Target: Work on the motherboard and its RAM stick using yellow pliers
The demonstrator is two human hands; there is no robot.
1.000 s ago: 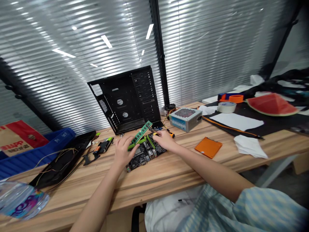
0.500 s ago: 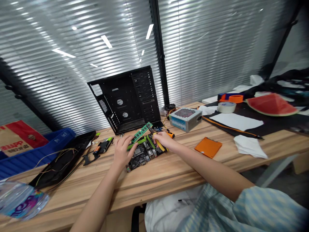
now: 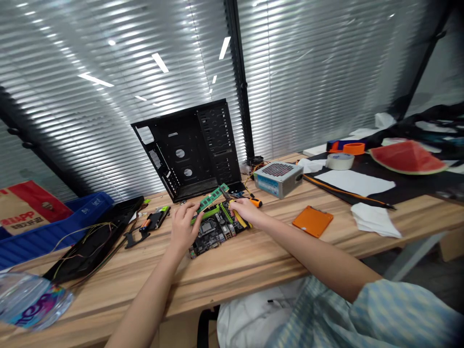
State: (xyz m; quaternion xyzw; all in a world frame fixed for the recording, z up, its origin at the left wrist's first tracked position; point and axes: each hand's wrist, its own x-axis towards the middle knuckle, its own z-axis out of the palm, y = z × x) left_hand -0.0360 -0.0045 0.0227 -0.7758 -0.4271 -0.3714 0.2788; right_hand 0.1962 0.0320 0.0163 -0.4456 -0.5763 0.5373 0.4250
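A green RAM stick (image 3: 213,197) is tilted over the far edge of a dark motherboard (image 3: 213,233) that lies on the table. My left hand (image 3: 184,226) has its fingertips and thumb closed about the left end of the stick, close to the green slots (image 3: 209,213). Yellow-handled pliers (image 3: 239,218) are gripped in my right hand (image 3: 246,210). Their jaws reach the right end of the stick; whether they clamp it is too small to tell. Behind the board stands an open black computer case (image 3: 188,150).
To the right are a power supply (image 3: 278,179), a screwdriver with an orange handle (image 3: 256,202) and an orange drive plate (image 3: 312,221). Black panel parts (image 3: 97,241), a blue bin (image 3: 87,212) and a water bottle (image 3: 34,302) occupy the left. Watermelon (image 3: 408,157) lies far right.
My left thumb has drawn in slightly towards the fingers, baring more of the motherboard. The RAM stick and the pliers have barely moved.
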